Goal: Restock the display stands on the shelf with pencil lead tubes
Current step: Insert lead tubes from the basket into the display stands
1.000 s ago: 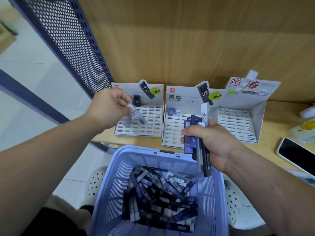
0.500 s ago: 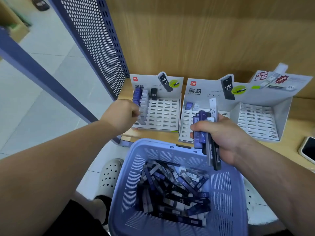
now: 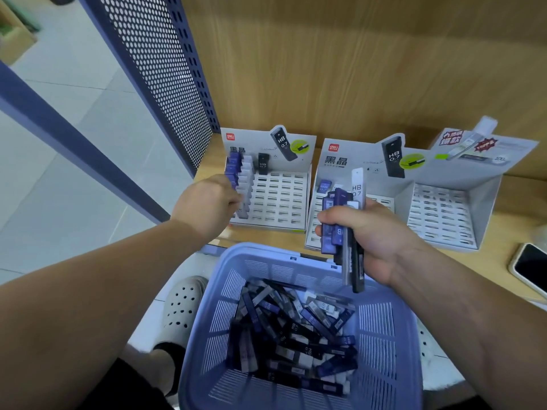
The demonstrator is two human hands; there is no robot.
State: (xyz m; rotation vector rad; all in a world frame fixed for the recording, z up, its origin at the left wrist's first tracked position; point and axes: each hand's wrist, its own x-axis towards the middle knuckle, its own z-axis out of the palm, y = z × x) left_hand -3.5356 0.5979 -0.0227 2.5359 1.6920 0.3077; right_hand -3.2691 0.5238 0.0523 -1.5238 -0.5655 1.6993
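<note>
Three white slotted display stands sit on the wooden shelf: left stand, middle stand, right stand. A column of blue and white pencil lead tubes fills the left stand's leftmost slots. My left hand is at the low end of that column, fingers curled and pinching a tube there. My right hand grips a bundle of several lead tubes upright over the blue basket. Many loose tubes lie in the basket.
A blue perforated metal panel bounds the shelf on the left. A phone lies at the right on the shelf. The wooden back wall rises behind the stands. My grey clog is on the tiled floor beside the basket.
My left hand carried one tube from above the left stand down to the front of its left column. My right hand stayed over the basket with its bundle.
</note>
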